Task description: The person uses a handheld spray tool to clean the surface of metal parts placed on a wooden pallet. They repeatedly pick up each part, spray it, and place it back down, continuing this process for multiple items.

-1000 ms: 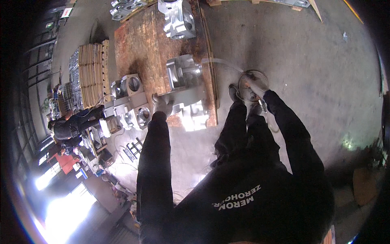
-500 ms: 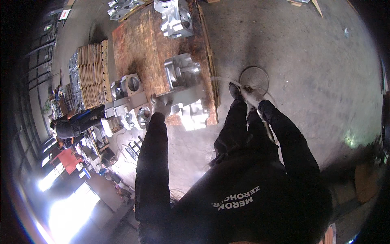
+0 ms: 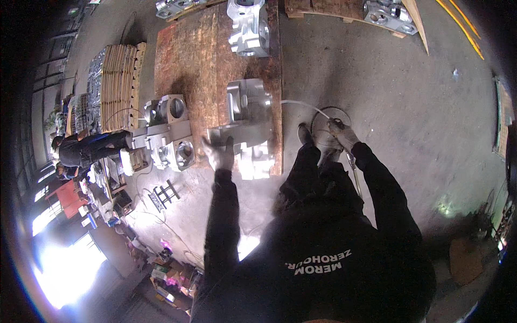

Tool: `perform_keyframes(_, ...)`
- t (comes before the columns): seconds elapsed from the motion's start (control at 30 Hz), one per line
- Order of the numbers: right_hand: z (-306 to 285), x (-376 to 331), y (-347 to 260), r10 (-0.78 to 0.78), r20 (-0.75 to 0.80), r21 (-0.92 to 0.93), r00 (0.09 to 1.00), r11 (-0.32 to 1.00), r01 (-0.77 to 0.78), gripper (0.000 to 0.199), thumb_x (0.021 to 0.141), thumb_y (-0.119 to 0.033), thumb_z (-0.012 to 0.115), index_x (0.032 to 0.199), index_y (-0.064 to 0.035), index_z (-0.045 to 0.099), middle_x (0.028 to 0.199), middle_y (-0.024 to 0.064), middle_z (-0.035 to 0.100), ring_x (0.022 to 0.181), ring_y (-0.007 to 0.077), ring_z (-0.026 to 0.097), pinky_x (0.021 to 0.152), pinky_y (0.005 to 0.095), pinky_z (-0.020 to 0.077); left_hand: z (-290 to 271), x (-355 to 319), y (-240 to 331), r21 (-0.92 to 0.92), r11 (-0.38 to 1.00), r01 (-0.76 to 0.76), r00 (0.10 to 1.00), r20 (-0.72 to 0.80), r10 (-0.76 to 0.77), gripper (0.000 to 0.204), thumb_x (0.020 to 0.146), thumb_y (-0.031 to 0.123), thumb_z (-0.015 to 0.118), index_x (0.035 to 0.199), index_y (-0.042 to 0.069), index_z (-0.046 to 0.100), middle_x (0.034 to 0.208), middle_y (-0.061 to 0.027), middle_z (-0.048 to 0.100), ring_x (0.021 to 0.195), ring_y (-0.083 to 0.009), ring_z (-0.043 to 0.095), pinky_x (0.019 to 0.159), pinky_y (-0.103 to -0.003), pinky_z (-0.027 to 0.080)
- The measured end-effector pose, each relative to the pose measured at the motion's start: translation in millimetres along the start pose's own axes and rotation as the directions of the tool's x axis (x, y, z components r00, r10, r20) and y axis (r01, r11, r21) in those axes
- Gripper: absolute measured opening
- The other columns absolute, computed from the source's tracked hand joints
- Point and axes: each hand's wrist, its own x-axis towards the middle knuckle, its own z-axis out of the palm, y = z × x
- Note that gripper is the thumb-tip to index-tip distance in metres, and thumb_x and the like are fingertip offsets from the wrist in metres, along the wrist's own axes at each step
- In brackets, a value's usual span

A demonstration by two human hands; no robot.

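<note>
A machined silver metal casting (image 3: pixel 249 105) with rounded hollows lies near the right edge of a worn wooden tabletop (image 3: pixel 188 70). My left hand (image 3: pixel 219 157), in a pale glove, grips the casting's near left end, thumb apart from the fingers; where the fingertips press is partly hidden. Away to the right, over the floor, my gloved right hand (image 3: pixel 341 133) is closed around what looks like an air blow gun. Its thin pale tube (image 3: pixel 307 104) curves left toward the table edge, and a hose (image 3: pixel 355 175) hangs below the hand. The grip hides the gun's body.
More castings stand at the table's far end (image 3: pixel 249 32) and left near corner (image 3: pixel 171 132). Stacked brown sheets (image 3: pixel 121 81) lie beyond the table's left. Another person (image 3: pixel 89 151) works at far left. A round ring (image 3: pixel 344 116) is on the floor by my feet. A pallet (image 3: pixel 323 9) lies far ahead.
The whole view has shifted a little. My left hand has turned, its thumb now apart from the fingers at the casting's end. My right hand and the thin tube, blurred before, appear sharper.
</note>
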Motion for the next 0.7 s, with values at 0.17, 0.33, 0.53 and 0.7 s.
perform_keyframes(0.17, 17, 64, 22, -0.116, -0.218, -0.24, 0.969, 0.969, 0.062, 0.057, 0.091, -0.051, 0.055, 0.114, 0.0004, 0.064, 0.101, 0.0172, 0.07, 0.098, 0.0297, 0.066, 0.084, 0.0356, 0.0501, 66, -47, -51, -0.762, 0.533, 0.367, 0.851, 0.043, -0.524, 0.067, 0.093, 0.042, 0.063, 0.135, -0.004, 0.038, 0.127, -0.0177, 0.05, 0.112, -0.0258, 0.052, 0.101, -0.036, 0.04)
perform_keyframes(0.33, 45, 14, -79, -0.031, 0.005, -0.19, 0.999, 0.981, 0.032, 0.057, 0.094, -0.05, 0.051, 0.125, -0.0026, 0.059, 0.121, 0.0173, 0.064, 0.116, 0.0325, 0.059, 0.095, 0.0374, 0.0456, 68, -41, -43, -0.947, -0.038, 0.319, 0.745, 0.275, -0.607, 0.044, 0.101, 0.039, 0.045, 0.115, -0.002, 0.054, 0.108, -0.0105, 0.057, 0.096, -0.0149, 0.054, 0.085, -0.031, 0.046)
perform_keyframes(0.53, 38, 19, -58, -0.24, -0.205, -0.172, 0.949, 0.963, 0.207, 0.046, 0.093, -0.049, 0.056, 0.095, -0.0028, 0.059, 0.078, 0.0103, 0.059, 0.071, 0.021, 0.054, 0.063, 0.0354, 0.0448, 106, -18, -52, -0.972, -0.14, 0.188, 0.803, 0.234, -0.548, 0.046, 0.101, 0.037, 0.037, 0.095, 0.0, 0.065, 0.088, -0.0094, 0.067, 0.078, -0.0184, 0.061, 0.075, -0.034, 0.052)
perform_keyframes(0.7, 6, -24, -90, 0.015, -0.174, 0.021, 0.985, 1.0, -0.012, 0.044, 0.094, -0.048, 0.057, 0.083, -0.0048, 0.058, 0.054, 0.0033, 0.052, 0.042, 0.0146, 0.052, 0.042, 0.0327, 0.0428, 103, -19, -87, -0.932, 0.179, 0.316, 0.883, 0.219, -0.416, 0.054, 0.101, 0.041, 0.034, 0.089, 0.001, 0.068, 0.085, -0.0084, 0.068, 0.079, -0.0193, 0.062, 0.075, -0.035, 0.052)
